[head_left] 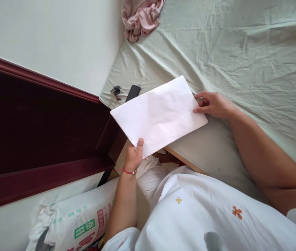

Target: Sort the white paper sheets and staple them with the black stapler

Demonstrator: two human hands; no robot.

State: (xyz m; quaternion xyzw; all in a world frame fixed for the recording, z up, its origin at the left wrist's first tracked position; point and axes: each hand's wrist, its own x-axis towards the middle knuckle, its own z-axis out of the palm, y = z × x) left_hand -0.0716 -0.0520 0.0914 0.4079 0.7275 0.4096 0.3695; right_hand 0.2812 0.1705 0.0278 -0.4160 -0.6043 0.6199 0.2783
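Note:
A blank white sheet of paper (161, 113) is held up above the bed's edge, tilted with its right end higher. It could be several sheets together; I cannot tell. My left hand (134, 153) grips its lower left corner, thumb on top and fingers hidden underneath. A red string bracelet (129, 171) circles that wrist. At the paper's right edge, my right hand (212, 104) pinches it between thumb and fingers. Partly covered by the paper's upper left side, a black phone (133, 92) lies on the bed sheet.
A bunch of keys (116, 91) rests near the bed corner. Pink crumpled cloth (144, 19) lies at the back on the pale green bed sheet (242, 62). Dark red wooden furniture (40, 122) stands at left, with a printed white sack (80, 216) below it.

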